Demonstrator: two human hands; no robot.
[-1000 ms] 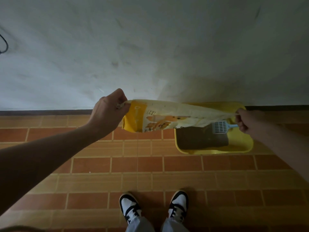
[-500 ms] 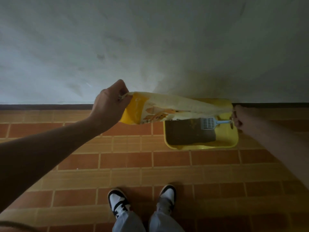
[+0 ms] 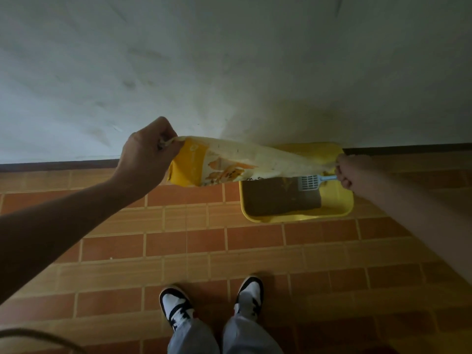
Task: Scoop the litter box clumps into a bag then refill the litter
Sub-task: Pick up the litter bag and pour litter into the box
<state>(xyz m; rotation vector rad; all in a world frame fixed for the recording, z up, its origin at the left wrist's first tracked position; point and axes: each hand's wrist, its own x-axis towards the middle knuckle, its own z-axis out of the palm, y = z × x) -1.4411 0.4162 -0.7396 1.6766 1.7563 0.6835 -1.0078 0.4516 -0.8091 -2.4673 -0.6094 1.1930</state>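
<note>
A yellow and white litter bag (image 3: 229, 166) is stretched nearly level above the floor. My left hand (image 3: 146, 155) grips its raised left corner. My right hand (image 3: 348, 171) grips the bag's other end over the yellow litter box (image 3: 339, 210), along with the handle of a light blue slotted scoop (image 3: 310, 182). The box stands against the wall and holds dark litter (image 3: 275, 198) in its left part. Its right part shows bare yellow bottom. The scoop's head hangs over the litter.
A pale wall (image 3: 229, 72) with a dark baseboard rises right behind the box. Orange brick-pattern floor tiles (image 3: 204, 246) spread in front. My two black and white shoes (image 3: 178, 307) stand at the bottom middle.
The view shifted slightly; both hands keep the same grips, and the bag stays stretched between them over the box.
</note>
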